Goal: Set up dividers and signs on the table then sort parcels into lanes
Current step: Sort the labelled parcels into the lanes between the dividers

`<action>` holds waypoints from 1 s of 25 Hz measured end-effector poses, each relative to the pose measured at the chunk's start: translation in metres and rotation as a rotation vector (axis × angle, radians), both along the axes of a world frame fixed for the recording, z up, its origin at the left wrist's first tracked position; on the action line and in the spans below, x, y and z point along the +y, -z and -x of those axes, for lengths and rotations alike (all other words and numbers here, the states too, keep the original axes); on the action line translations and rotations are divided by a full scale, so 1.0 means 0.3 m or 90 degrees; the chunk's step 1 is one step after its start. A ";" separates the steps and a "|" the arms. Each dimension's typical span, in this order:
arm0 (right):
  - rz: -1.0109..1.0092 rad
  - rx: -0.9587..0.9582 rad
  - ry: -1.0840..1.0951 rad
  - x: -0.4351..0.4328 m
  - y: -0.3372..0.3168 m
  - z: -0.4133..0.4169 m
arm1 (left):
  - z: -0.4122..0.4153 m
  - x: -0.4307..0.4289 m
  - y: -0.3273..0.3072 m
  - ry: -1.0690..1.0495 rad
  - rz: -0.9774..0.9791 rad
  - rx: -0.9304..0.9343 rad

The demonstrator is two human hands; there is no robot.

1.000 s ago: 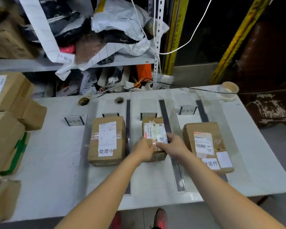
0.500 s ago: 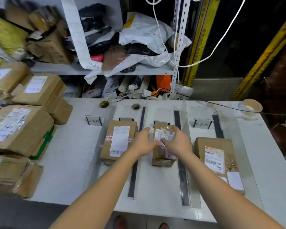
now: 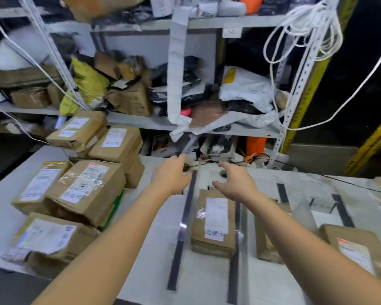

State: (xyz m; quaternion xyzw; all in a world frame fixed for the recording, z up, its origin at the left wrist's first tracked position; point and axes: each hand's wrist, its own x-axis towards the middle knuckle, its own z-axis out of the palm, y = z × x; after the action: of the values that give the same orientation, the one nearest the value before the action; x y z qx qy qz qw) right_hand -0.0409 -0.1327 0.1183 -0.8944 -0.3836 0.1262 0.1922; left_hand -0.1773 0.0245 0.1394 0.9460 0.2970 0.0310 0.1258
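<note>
dividers [image 3: 182, 230]: dark flat strips with clear upright panels, running front to back on the white worktop [image 3: 145, 260] | signs [image 3: 322, 204]: small, standing at the lanes' far end, blurred | sorted parcels [image 3: 215, 221]: three brown labelled boxes, one per lane, lying flat | unsorted parcels [image 3: 84, 190]: stacked at the left edge

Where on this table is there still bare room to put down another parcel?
The lane between the stacked parcels and the leftmost divider lies bare, under the left hand. So does the table at its near edge, in front of the labelled parcel. The left side is crowded with boxes, and the lanes rightward each hold a parcel.
</note>
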 end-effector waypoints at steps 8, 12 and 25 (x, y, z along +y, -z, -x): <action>0.016 -0.001 -0.045 0.571 -0.024 0.437 | 0.429 0.563 -0.032 -0.049 -0.034 0.068; 0.031 -0.003 -0.051 0.752 -0.056 0.535 | 0.570 0.765 -0.048 -0.064 -0.051 0.073; 0.018 -0.008 -0.139 1.302 -0.089 0.523 | 0.705 1.293 -0.082 -0.202 -0.051 0.118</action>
State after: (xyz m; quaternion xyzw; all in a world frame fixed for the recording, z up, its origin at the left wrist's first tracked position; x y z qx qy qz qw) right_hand -0.1977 0.2579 0.1448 -0.8506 -0.4782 0.1461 0.1625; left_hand -0.3889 0.4124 0.1641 0.8902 0.4517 -0.0253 0.0533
